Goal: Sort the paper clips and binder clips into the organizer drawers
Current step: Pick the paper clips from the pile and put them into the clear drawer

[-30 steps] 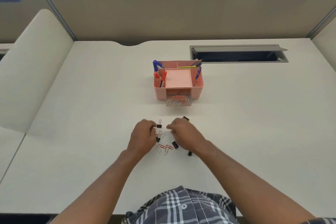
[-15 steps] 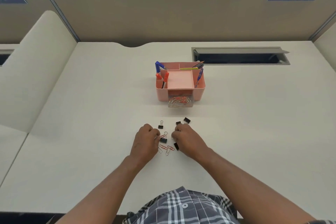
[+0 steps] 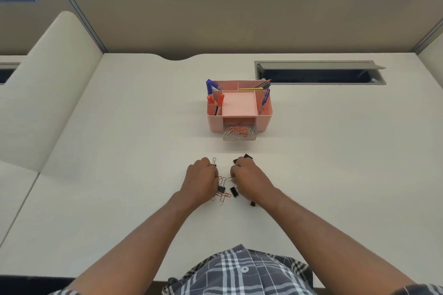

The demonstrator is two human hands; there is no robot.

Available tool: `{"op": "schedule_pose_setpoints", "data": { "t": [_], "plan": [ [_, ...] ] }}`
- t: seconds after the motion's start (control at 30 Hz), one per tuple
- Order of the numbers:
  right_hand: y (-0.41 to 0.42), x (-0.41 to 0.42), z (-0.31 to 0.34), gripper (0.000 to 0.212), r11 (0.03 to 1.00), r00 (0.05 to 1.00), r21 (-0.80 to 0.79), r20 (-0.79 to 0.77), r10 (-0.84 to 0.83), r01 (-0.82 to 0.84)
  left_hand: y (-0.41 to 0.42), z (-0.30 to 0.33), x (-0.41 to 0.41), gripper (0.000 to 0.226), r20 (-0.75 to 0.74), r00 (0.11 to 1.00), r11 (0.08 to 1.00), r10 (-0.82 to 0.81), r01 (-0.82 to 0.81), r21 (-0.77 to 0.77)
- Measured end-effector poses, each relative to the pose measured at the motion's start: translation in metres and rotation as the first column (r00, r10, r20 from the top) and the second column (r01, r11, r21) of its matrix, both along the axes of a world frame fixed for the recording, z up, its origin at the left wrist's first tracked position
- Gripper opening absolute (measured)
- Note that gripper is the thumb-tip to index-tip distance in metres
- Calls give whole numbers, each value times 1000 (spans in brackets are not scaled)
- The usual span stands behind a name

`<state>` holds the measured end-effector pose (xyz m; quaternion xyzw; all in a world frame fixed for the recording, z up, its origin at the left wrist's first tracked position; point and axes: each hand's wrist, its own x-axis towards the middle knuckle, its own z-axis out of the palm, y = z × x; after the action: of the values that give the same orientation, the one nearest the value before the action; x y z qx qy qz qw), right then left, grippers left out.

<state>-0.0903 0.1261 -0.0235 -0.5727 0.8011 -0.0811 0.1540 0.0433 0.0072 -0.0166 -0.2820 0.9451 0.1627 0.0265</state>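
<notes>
Head view: both hands are being held knuckles-up over a small scatter of clips on the desk [image 3: 119, 151], probably so that loose pieces are being gathered before being carried to the organizer [image 3: 239, 116]. The left hand [image 3: 201, 181] is being kept curled, its fingers turned inward toward the red paper clips [image 3: 221, 195]; whether anything is being pinched under it cannot be told. The right hand [image 3: 249, 178] is likewise being kept curled, with a thin wire clip showing just at its fingertips, though a firm grasp cannot be confirmed. Between the 2 hands, a black binder clip [image 3: 221, 189] and another [image 3: 234, 192] are lying just beside the paper clips. Further binder clips are lying at the far edge of each hand and near the right wrist. The clear drawer [image 3: 238, 132] is being left pulled out at the organizer's front, already holding a heap of paper clips, well apart from the hands and straight ahead, presumably so sorted clips are being dropped in without further handling.
</notes>
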Motion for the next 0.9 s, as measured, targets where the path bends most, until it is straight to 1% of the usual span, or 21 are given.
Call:
{"op": "schedule_pose_setpoints", "data": {
  "t": [0.07,0.23,0.33,0.37,0.43,0.53,0.63,0.7,0.9],
  "plan": [
    [-3,0,0,10,999,1000,35,-3,-7,7,-1,3,-3,11,26,1000,1000,-15,14,6],
    [-3,2,3,16,998,1000,58,5,-4,4,2,3,-2,9,20,998,998,-55,55,-1],
    [0,1,10,15,996,997,63,48,-58,55,3,8,-2,10,-3,999,998,-38,38,45],
    [1,0,15,16,995,993,45,71,-95,92,4,11,-3,10,-32,999,997,-16,19,76],
    [1,-7,26,15,979,969,-50,162,-188,199,4,21,-8,12,-123,991,989,47,-28,148],
    [-4,-22,51,11,899,906,-244,314,-283,365,1,41,-25,11,-256,952,957,169,-96,273],
    [-15,-38,75,12,819,888,-375,332,-319,434,-9,59,-48,8,-367,893,922,261,-118,369],
    [-24,-49,85,13,802,886,-395,317,-339,448,-16,69,-63,8,-397,876,924,274,-125,362],
    [-35,-61,89,18,805,871,-361,333,-361,472,-26,79,-89,10,-417,869,938,265,-133,320]
  ]
}}
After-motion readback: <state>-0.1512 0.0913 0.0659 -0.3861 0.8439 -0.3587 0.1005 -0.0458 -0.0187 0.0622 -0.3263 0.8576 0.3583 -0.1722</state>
